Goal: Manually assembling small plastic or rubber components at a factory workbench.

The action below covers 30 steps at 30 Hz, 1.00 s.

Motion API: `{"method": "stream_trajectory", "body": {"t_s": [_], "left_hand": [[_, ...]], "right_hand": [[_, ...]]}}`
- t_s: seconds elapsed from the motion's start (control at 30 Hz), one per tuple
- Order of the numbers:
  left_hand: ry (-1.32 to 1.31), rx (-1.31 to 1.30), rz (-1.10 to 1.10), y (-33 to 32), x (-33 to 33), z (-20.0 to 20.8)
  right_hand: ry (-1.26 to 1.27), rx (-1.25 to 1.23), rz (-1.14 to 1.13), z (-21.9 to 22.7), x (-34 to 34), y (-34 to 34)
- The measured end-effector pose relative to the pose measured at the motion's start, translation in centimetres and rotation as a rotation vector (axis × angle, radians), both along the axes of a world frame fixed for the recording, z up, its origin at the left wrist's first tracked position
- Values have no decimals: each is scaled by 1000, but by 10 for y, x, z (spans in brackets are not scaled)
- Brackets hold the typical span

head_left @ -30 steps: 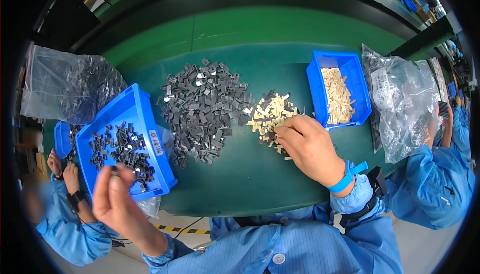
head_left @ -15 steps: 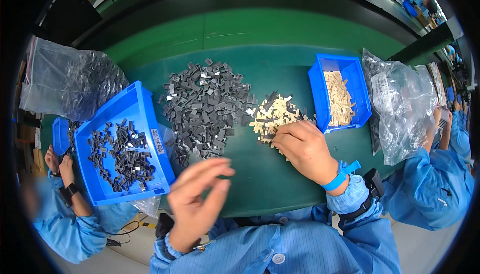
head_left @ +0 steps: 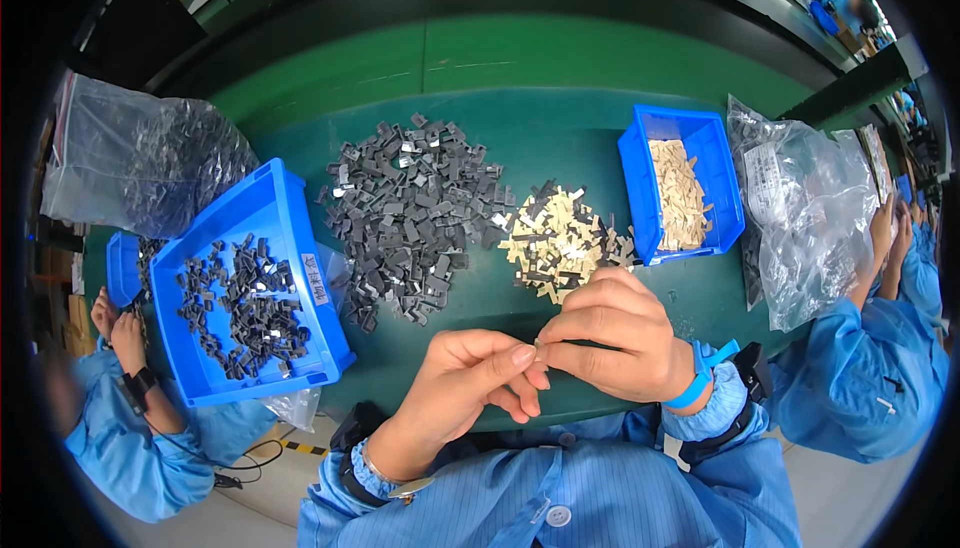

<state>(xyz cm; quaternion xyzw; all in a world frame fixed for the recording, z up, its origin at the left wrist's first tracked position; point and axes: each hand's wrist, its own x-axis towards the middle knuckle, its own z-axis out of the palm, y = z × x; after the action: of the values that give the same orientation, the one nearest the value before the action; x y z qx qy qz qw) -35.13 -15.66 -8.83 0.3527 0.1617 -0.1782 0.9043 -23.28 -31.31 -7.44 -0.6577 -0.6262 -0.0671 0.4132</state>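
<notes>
Near the table's front edge my left hand point(head_left: 462, 386) and my right hand point(head_left: 622, 340) meet, thumbs and index fingertips pinched together. Whatever sits between the fingertips is almost wholly covered and too small to name. Just beyond my right hand lies a small heap of flat cream-coloured pieces point(head_left: 555, 233), with some dark pieces mixed in at its edges. A larger pile of small dark grey plastic parts point(head_left: 410, 213) spreads to its left, past my left hand.
On the left, a blue tray point(head_left: 335, 360) holds small black parts, with a clear plastic bag point(head_left: 100, 163) behind it. At right stand a blue bin point(head_left: 725, 163) of tan strips and another clear bag point(head_left: 810, 223). Co-workers in blue sit on both sides.
My right hand has drawn back from the cream pieces toward me. My left hand has moved right, and the fingertips of both hands now meet.
</notes>
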Motion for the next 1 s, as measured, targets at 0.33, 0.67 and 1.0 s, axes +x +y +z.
{"method": "stream_trajectory", "body": {"t_s": [0.33, 0.67, 1.0], "left_hand": [[-225, 510, 193, -10, -4, 8], [-510, 1079, 214, -13, -2, 9], [-213, 542, 391, -16, -8, 8]], "right_hand": [[140, -29, -56, 8, -6, 2], [344, -100, -87, 1, -10, 3], [1347, -65, -128, -3, -25, -1]]}}
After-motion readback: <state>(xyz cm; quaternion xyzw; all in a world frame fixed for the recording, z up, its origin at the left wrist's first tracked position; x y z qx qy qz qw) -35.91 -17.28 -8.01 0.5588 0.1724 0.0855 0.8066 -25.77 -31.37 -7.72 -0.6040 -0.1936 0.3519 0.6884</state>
